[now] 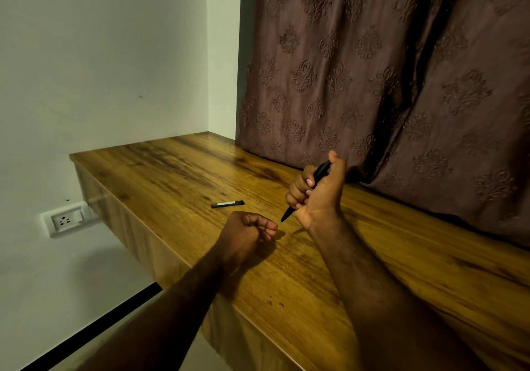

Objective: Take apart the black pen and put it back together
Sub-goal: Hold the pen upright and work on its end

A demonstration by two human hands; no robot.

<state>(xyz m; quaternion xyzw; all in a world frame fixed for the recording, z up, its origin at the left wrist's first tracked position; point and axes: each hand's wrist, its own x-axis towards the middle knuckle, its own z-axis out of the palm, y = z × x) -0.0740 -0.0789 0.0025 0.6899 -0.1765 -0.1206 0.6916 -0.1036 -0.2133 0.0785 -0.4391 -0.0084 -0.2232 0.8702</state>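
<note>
My right hand (315,193) is wrapped around the black pen body (319,173), held slanted above the wooden desk (177,170) with its tip pointing down and left at about the desk surface. My left hand (249,231) rests on the desk just left of the pen tip, fingers curled into a loose fist; whether anything small lies inside it is hidden. A black pen cap (227,204) with a pale label lies flat on the desk, a little beyond my left hand and apart from both hands.
A brown patterned curtain (387,84) hangs along the desk's far right side, right behind my right hand. The desk's left edge drops off to the floor. A white wall socket (67,219) sits on the wall below the desk's left corner.
</note>
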